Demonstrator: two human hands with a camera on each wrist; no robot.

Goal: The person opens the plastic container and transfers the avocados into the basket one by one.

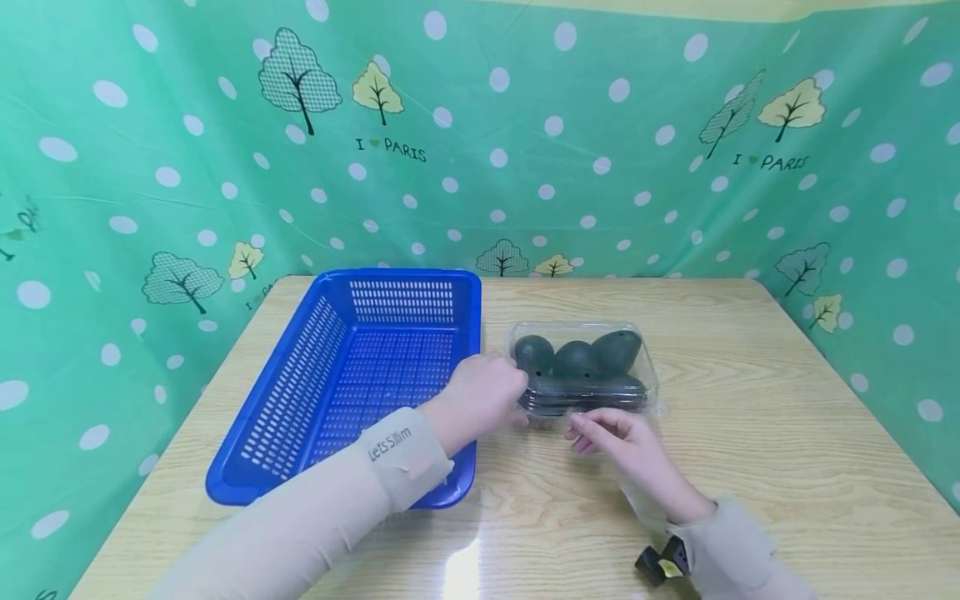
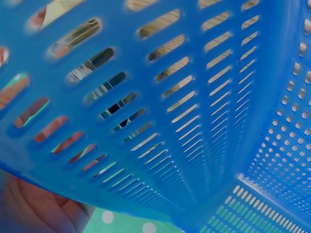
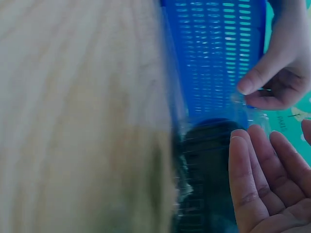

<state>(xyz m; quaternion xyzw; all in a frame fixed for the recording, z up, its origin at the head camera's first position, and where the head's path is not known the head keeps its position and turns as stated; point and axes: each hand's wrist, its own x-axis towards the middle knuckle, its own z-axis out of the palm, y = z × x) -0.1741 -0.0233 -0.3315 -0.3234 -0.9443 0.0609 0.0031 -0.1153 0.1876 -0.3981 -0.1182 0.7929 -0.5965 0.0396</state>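
Observation:
A clear plastic container (image 1: 651, 375) with several dark green, rounded fruits (image 1: 576, 360) lies right of a blue basket. My left hand (image 1: 486, 392) reaches over the basket's right rim; in the right wrist view, that hand (image 3: 284, 73) pinches a corner of the clear plastic between thumb and finger. At the container's front edge is my right hand (image 1: 630, 446), its fingers extended beside the plastic in the right wrist view (image 3: 272, 184). The left wrist view shows mostly the slotted basket wall (image 2: 131, 116), with part of my left hand (image 2: 41, 208) below it.
The blue basket (image 1: 476, 333) stands on the left of the wooden table (image 1: 750, 400), with nothing seen in it. A small black device (image 1: 660, 564) is beside my right sleeve. Behind the table hangs a green dotted curtain (image 1: 525, 192).

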